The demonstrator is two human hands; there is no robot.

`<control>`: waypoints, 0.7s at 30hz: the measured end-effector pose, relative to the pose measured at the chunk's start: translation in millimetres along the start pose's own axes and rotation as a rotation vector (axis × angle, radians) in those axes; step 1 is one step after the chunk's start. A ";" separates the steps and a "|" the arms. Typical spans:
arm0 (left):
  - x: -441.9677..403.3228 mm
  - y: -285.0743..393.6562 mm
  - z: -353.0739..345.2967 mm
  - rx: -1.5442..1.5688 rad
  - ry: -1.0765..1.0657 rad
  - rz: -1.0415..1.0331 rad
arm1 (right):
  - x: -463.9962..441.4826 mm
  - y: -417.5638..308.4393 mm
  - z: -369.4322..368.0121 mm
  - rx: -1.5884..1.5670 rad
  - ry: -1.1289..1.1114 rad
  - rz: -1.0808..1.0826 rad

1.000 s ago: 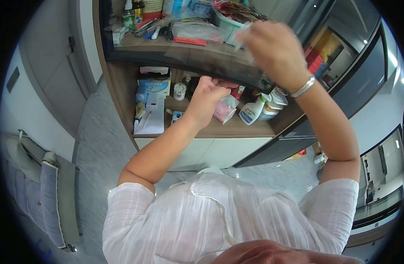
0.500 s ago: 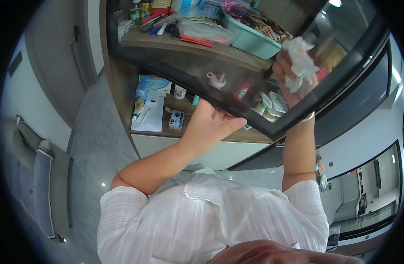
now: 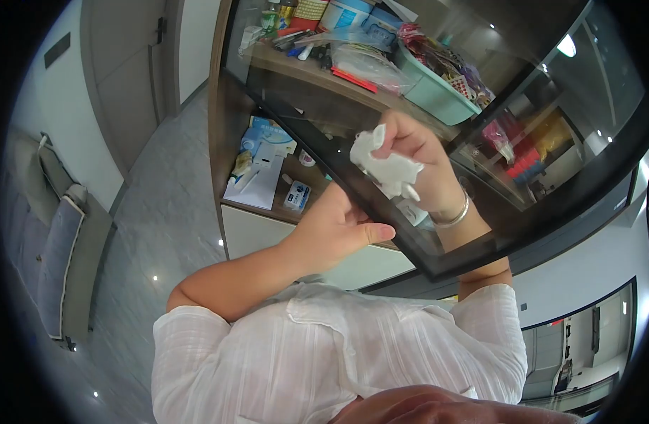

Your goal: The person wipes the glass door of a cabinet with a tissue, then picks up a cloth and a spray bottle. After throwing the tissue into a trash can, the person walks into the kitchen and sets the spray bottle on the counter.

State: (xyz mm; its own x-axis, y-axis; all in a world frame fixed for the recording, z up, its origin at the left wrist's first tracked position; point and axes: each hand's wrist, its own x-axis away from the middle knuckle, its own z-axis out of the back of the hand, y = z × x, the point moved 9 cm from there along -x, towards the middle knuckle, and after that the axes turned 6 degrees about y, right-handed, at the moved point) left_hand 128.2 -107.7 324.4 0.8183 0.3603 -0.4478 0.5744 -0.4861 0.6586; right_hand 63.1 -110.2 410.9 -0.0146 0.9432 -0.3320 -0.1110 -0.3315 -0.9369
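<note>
Crumpled white tissue [image 3: 392, 169] sits pinched in the curled fingers of the right hand [image 3: 430, 169], as I watch through the head camera from afar. Hand and tissue lie behind the slanting pane of a glass door [image 3: 409, 249]; from my seat I cannot tell whether the tissue touches the glass. Just below that grip, a silver bangle [image 3: 457, 219] rings the wrist, and the door's dark frame [image 3: 430, 272] crosses in front of the right forearm [image 3: 483, 268]. Below and left of the tissue, I see the left hand [image 3: 338, 230] clamped on the frame, thumb on the near side, fingers largely hidden. Left of that grip, a blue-and-white packet [image 3: 297, 195] lies on the lower shelf [image 3: 291, 168] beside a white sheet [image 3: 264, 187], with a light blue box [image 3: 275, 134] behind. Above the right hand, through the pane, I make out a mint-green basket [image 3: 437, 92] heaped with mixed items, with clear plastic bags [image 3: 370, 63] and a flat red item [image 3: 354, 80] to its left. Far left of both grips are a grey room door [image 3: 119, 78] and a sofa [image 3: 63, 261]; below both hands, a white shirt [image 3: 324, 346]
</note>
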 end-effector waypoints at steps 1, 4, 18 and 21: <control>0.4 1.4 -0.8 -0.003 -0.007 -0.003 | 0.2 -4.6 0.2 0.075 0.011 0.002; 2.2 5.7 -3.8 -0.032 -0.013 0.024 | 1.3 -63.5 6.8 -0.059 0.112 0.141; 5.9 1.9 1.0 -0.021 -0.029 0.064 | -8.6 -69.7 -6.3 -0.014 0.162 0.219; 7.6 2.3 1.2 -0.051 -0.026 0.085 | -21.1 -119.9 8.2 -0.182 0.183 0.403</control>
State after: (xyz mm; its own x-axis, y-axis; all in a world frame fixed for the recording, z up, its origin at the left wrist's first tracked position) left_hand 135.8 -107.0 321.8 0.8649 0.2979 -0.4041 0.5014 -0.4728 0.7246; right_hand 68.5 -90.2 531.2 0.1563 0.7244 -0.6715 0.0439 -0.6842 -0.7279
